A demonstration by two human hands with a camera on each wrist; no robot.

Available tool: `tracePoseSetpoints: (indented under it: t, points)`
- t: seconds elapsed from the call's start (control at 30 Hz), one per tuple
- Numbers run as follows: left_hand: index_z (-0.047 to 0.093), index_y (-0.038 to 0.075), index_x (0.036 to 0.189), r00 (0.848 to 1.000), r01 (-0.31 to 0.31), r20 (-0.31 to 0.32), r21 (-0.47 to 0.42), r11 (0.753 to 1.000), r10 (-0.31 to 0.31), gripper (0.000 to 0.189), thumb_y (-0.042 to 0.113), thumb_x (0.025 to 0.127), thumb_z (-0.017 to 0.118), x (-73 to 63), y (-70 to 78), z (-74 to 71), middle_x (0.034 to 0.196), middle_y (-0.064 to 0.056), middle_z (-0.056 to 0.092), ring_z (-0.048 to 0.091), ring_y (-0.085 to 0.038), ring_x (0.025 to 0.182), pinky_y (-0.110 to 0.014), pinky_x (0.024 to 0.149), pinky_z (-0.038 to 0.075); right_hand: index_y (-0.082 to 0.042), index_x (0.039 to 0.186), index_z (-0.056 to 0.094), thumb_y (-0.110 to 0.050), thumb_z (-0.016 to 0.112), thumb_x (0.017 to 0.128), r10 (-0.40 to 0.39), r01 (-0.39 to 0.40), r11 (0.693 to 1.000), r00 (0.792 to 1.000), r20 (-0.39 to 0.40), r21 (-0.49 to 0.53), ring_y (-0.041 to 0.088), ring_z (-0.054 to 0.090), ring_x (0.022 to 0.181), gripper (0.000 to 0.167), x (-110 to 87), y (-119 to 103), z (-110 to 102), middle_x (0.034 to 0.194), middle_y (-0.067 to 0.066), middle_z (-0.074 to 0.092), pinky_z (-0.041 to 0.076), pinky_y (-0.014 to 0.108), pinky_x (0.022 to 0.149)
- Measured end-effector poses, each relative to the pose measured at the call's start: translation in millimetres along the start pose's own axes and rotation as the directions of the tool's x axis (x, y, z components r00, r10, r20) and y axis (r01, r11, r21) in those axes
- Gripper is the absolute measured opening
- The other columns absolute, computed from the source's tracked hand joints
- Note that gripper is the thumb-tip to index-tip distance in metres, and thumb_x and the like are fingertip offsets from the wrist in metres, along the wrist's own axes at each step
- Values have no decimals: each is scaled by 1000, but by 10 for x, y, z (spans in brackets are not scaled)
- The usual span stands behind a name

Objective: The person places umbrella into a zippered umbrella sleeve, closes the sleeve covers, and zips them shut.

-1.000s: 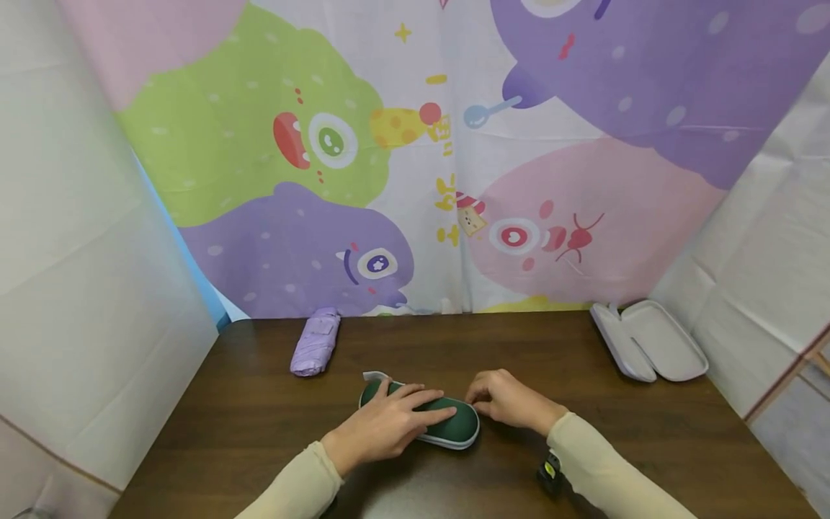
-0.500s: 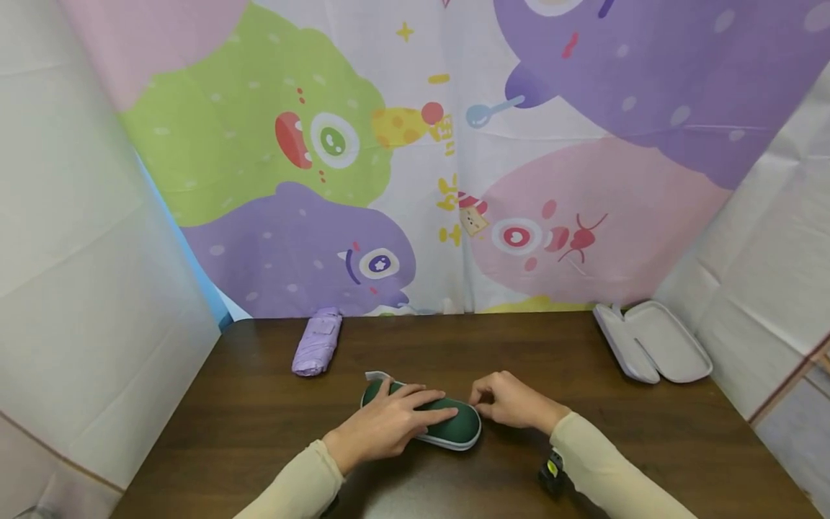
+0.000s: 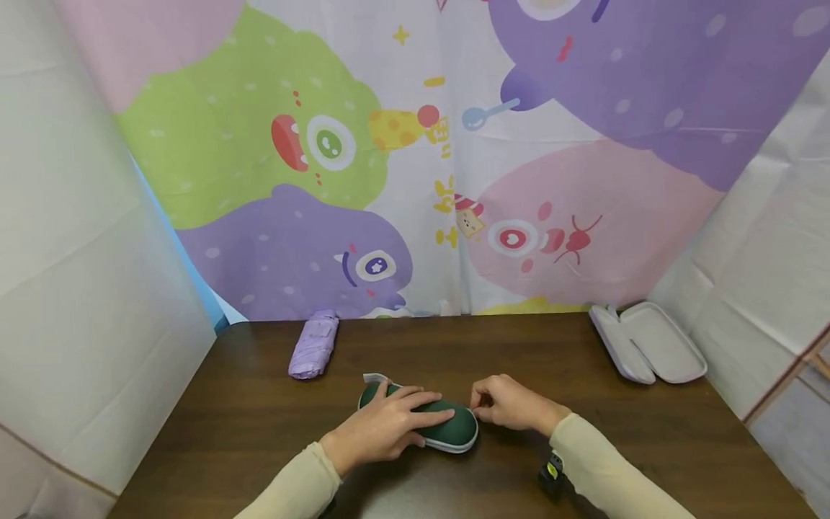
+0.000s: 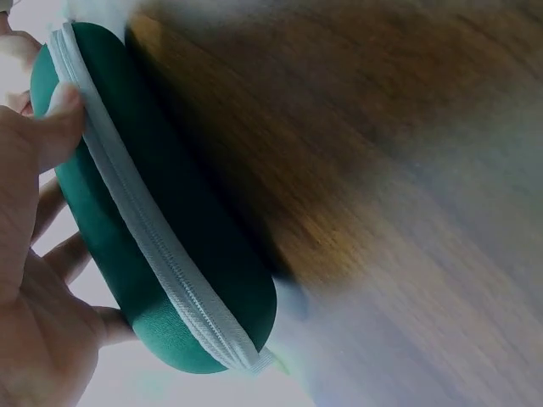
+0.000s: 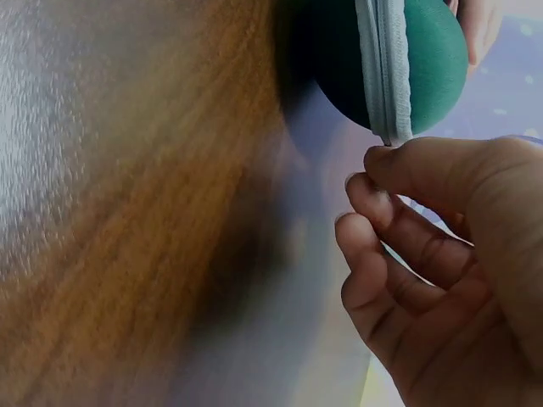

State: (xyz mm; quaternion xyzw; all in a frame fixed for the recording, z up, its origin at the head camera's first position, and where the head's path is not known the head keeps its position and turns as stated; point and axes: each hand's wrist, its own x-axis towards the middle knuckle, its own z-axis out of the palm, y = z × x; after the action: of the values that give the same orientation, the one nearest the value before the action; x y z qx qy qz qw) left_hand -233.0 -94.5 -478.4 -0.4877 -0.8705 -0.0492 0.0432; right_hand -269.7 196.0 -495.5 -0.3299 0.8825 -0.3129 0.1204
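A dark green zip case (image 3: 454,427), shaped like a glasses case, lies on the table with its pale grey zip (image 4: 157,237) closed along the visible side. My left hand (image 3: 385,424) holds it from above, fingers spread over the top and thumb (image 4: 61,127) on the near side beside the zip. At the case's right end, my right hand (image 3: 515,401) pinches with thumb and index finger right at the end of the zip (image 5: 387,76). The small zip pull there is hidden by the fingertips. A light grey strap (image 3: 375,378) sticks out at the left end.
A folded purple umbrella (image 3: 314,344) lies at the back left of the brown wooden table (image 3: 259,432). An unfolded pale case (image 3: 664,342) sits at the back right. A cartoon-printed cloth (image 3: 421,166) hangs along the rear edge, with white sheets at both sides.
Both hands and the green case stay almost in place; the whole view shifts slightly.
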Motion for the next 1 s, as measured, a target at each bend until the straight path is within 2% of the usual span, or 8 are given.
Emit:
tracePoseSetpoints:
  t: [0.2,0.53,1.0]
  points:
    - [42,39,157,1000,2,-3,-9,1000,-2,69,38,95,73,4,-13,7,158,0,49,52,-27,140,-77,101,40,-17,85,69,-6,71,94,-36,35,998,999,-11,-43,0,55,72,14,-1,-15,-11,83,-9,65,51,21,66]
    - [47,36,154,1000,2,-20,-40,999,-3,65,36,95,74,10,16,-20,155,-2,52,52,-28,140,-80,100,39,-16,80,67,-1,70,89,-86,85,996,996,-24,-41,0,53,68,17,-25,-43,-36,78,-9,62,50,20,61]
    - [49,38,153,998,18,-52,-15,1000,-18,65,39,94,76,-7,11,20,152,-1,55,55,-26,136,-78,97,43,-16,77,66,0,69,89,-70,69,996,998,-5,-58,-1,51,67,20,-100,-108,-59,75,-11,60,48,19,61]
